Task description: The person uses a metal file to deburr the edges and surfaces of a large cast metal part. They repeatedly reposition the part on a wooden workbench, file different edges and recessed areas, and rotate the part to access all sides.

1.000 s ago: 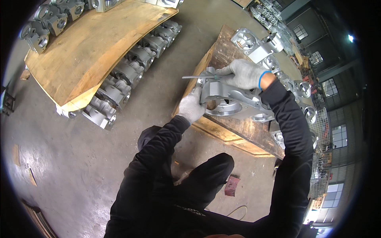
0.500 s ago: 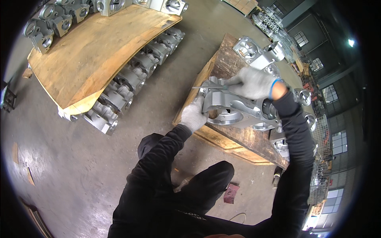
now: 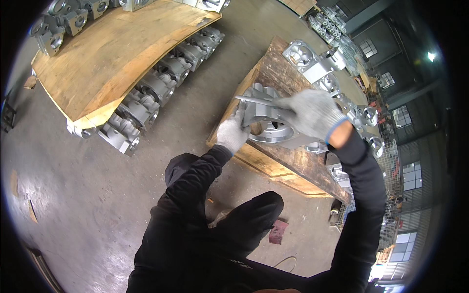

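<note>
A grey cast metal housing (image 3: 268, 128) with a round bore lies on a wooden pallet board (image 3: 288, 161) in front of me. My left hand (image 3: 233, 133), in a pale knit glove, presses against the housing's left side and steadies it. My right hand (image 3: 310, 113), in a grey glove, is closed around a thin metal file (image 3: 254, 100) whose tip sticks out to the left over the housing's top edge. Both sleeves are black.
More grey castings (image 3: 312, 61) stand further along the same board. To the left a large wooden sheet (image 3: 122, 53) rests on a row of similar castings (image 3: 161, 85), with others on top. Concrete floor (image 3: 73, 205) lies between. A wire mesh crate (image 3: 386, 161) stands at the right.
My right hand has drawn the file back to the right across the housing, and my view has shifted slightly. The left hand stays against the casting.
</note>
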A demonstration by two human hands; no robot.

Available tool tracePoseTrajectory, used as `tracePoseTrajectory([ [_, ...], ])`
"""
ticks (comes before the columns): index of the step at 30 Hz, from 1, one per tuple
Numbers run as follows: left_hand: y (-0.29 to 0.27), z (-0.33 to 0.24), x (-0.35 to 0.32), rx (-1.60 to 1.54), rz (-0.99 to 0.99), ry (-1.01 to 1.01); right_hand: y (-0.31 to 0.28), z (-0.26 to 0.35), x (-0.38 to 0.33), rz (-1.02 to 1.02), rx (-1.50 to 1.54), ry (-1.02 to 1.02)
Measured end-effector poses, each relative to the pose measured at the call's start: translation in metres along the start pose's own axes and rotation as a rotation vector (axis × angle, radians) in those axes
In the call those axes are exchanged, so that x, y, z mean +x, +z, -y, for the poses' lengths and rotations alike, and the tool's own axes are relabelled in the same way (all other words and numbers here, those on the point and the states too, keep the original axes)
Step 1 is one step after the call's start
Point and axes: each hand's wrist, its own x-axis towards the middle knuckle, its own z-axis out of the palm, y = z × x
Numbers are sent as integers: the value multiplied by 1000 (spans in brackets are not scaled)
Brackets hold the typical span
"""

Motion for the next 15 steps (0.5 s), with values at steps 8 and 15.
tracePoseTrajectory([
  [8, -8, -6, 1, -43, 143, -125, -16, 17, -24, -124, 20, -88],
  [15, 1, -3, -6, -79, 39, -80, 12, 25, -39, -247, 31, -92],
])
